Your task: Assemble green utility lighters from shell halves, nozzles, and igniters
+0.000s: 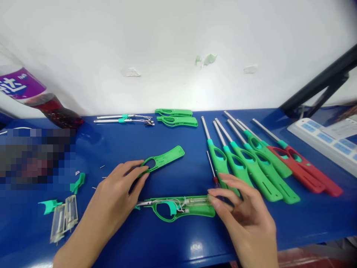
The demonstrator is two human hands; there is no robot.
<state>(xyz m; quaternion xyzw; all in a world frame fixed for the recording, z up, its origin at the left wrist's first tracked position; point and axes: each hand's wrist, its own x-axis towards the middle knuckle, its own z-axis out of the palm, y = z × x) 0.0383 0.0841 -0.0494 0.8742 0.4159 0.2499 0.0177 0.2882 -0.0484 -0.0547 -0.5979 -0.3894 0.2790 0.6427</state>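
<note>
My left hand pinches a loose green half-shell by its trigger-loop end, raised at a slant above the table. Below it lies an opened long-neck gas lighter. Its lower green shell shows a clear fuel tank, white wires and a teal trigger; the metal neck is partly hidden behind my left hand. At the shell's right end, the thumb and index finger of my right hand close on its edge, the other fingers loosely curled. A screwdriver lies partly under that hand.
Several assembled green lighters and two red ones lie at right, beside a power strip. Two green half-shells and two wired metal necks lie at back. Clear tanks, teal triggers and a drink bottle are left.
</note>
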